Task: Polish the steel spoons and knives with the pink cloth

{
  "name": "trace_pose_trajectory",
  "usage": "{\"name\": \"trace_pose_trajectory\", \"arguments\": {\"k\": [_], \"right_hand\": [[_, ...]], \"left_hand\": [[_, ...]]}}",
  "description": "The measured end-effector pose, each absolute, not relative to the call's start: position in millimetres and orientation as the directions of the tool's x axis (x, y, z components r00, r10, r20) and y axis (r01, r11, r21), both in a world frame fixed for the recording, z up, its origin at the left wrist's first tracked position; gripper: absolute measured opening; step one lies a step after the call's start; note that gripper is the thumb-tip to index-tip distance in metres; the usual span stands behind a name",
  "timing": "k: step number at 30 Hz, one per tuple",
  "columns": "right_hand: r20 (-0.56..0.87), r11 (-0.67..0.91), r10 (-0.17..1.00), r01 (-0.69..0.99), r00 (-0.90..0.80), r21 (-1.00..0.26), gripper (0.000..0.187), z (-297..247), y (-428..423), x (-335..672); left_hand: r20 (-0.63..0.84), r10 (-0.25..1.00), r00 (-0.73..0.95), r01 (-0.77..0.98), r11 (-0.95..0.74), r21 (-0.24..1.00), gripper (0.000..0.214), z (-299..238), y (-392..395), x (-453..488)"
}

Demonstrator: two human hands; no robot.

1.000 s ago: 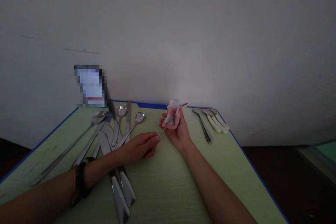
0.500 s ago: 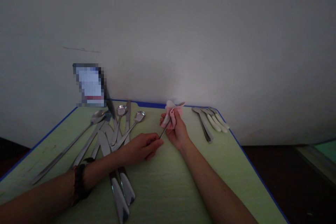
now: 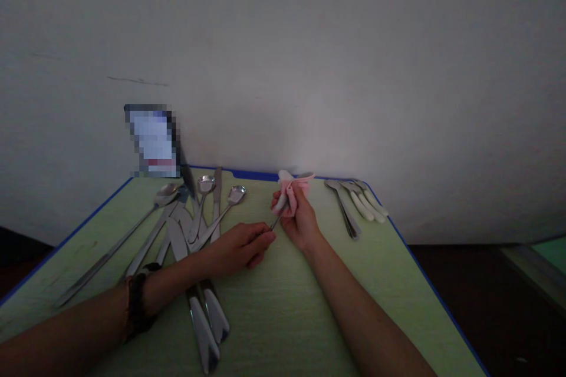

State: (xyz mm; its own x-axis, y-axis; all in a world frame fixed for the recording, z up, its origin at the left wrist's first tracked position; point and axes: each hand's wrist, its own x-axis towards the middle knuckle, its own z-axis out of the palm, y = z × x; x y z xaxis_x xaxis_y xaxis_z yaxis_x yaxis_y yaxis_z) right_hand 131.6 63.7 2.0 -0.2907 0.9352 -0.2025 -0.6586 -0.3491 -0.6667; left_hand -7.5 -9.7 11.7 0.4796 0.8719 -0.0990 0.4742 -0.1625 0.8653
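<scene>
My left hand (image 3: 250,244) is closed on the thin metal handle (image 3: 277,222) of a piece of cutlery, whose far end is hidden in a pink and white cloth (image 3: 289,199). My right hand (image 3: 304,221) wraps the cloth around that end, so its kind does not show. Beneath and beside my left forearm lies a loose pile: table knives (image 3: 177,238), square-bowled spoons (image 3: 237,193) and a long-handled spoon (image 3: 167,193). To the right of my right hand rest metal spoons (image 3: 342,212) and several white-handled pieces of cutlery (image 3: 363,206).
A phone-like screen (image 3: 152,138), blurred out, leans on the wall (image 3: 354,70) at the back left. The pale green table (image 3: 274,318) has a blue edge and its far side meets the wall. Dark floor (image 3: 451,277) shows on the right.
The cloth has shifted slightly in my right hand, and less of the handle shows between the hands. Both hands otherwise keep nearly the same place.
</scene>
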Motion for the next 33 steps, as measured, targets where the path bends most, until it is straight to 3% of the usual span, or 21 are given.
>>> {"name": "trace_pose_trajectory", "arguments": {"k": [9, 33], "right_hand": [[-0.215, -0.348, 0.936, -0.649, -0.278, -0.677, 0.023, 2.9, 62.7, 131.0], [-0.171, -0.341, 0.93, -0.592, -0.324, -0.73, 0.027, -2.5, 63.7, 131.0]], "left_hand": [[-0.145, 0.863, 0.485, 0.444, -0.1, 0.891, 0.029, 9.5, -10.0, -6.3], [-0.086, 0.881, 0.464, 0.442, -0.147, 0.885, 0.038, 5.6, -8.0, -8.0]]}}
